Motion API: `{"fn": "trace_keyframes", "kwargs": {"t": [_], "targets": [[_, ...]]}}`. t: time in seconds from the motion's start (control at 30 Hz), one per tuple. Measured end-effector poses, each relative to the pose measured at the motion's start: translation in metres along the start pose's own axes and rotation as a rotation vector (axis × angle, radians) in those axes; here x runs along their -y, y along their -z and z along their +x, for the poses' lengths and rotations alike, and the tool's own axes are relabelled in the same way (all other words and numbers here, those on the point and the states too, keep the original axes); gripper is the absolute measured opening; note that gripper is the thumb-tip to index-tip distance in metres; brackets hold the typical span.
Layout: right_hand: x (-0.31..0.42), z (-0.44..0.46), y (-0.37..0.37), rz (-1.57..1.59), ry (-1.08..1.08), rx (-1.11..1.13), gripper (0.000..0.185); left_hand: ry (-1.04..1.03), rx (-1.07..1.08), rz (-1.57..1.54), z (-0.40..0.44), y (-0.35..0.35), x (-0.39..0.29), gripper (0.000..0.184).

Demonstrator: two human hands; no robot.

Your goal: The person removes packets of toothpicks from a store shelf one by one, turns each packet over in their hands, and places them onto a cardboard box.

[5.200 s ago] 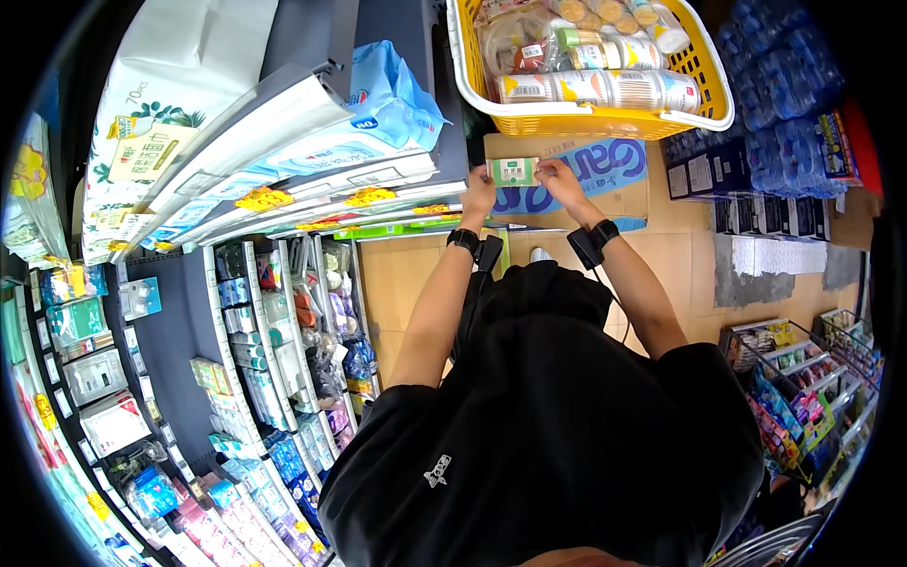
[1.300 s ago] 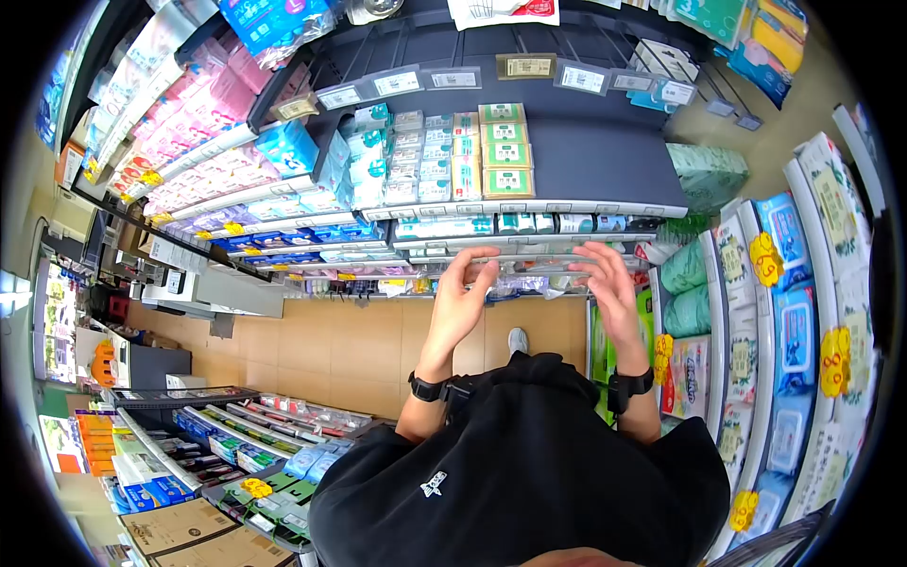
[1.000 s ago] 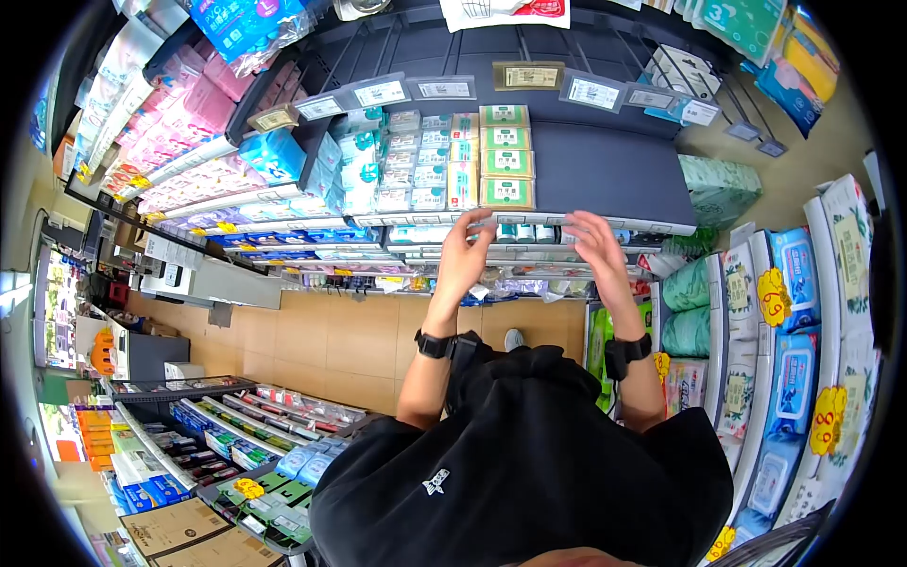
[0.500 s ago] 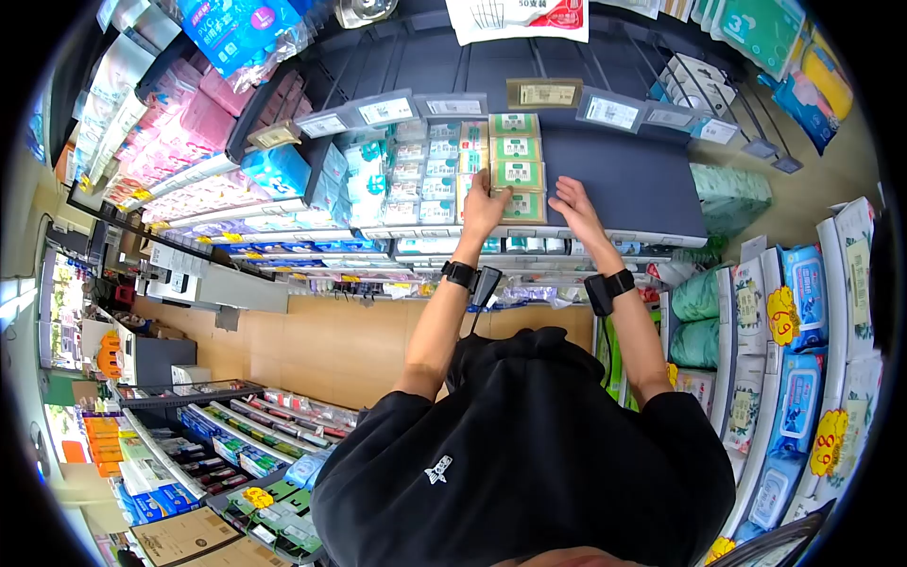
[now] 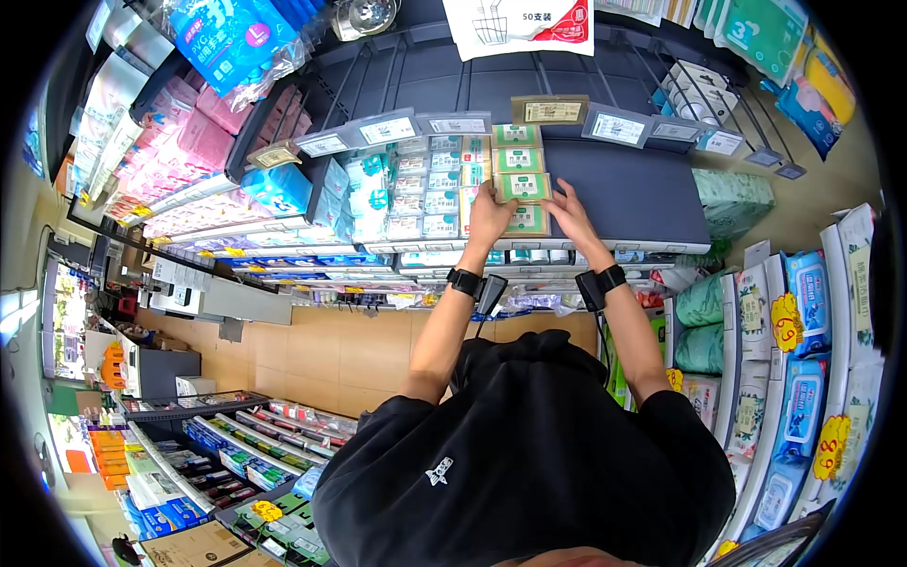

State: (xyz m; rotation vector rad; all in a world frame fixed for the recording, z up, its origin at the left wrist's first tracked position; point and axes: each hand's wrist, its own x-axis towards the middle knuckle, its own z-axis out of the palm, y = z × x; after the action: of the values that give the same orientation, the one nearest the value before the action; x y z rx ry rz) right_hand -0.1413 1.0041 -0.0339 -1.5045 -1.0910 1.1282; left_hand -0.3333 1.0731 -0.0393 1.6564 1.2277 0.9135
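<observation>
A column of flat green-and-white packs (image 5: pixel 518 161) with Chinese lettering lies on the dark shelf (image 5: pixel 624 189). My left hand (image 5: pixel 489 217) is at the left edge of one green-and-white pack (image 5: pixel 522 186), its thumb on the near edge and its other fingers partly hidden. At that pack's right edge are the thumb and fingers of my right hand (image 5: pixel 573 215), so the pack sits between both hands. Beneath it, towards me, another green pack (image 5: pixel 529 222) shows. Small white-and-teal packs (image 5: pixel 441 180) stand in rows just left of my left hand.
Price-tag holders (image 5: pixel 550 110) and bare hooks run above the shelf. A white-and-red bag (image 5: pixel 518 24) hangs at the top. Pink packs (image 5: pixel 194 123) fill the shelf to the left; wet-wipe packs (image 5: pixel 803 302) line the right. Lower shelf levels lie below my wrists.
My right hand has moved left from beside the column to the pack's right edge. My left hand stays at its left edge, and the pack seems slightly shifted. The view has moved a little.
</observation>
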Motion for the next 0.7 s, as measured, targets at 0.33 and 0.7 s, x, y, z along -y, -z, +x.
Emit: {"fn": "trace_keyframes", "kwargs": {"t": [0.33, 0.7], "targets": [[-0.009, -0.006, -0.001, 0.007, 0.111, -0.011, 0.055, 0.008, -0.105, 0.098, -0.005, -0.007, 0.011, 0.066], [-0.005, -0.052, 0.013, 0.136, 0.175, -0.085, 0.046, -0.006, -0.227, -0.155, -0.046, 0.006, -0.024, 0.028]]}}
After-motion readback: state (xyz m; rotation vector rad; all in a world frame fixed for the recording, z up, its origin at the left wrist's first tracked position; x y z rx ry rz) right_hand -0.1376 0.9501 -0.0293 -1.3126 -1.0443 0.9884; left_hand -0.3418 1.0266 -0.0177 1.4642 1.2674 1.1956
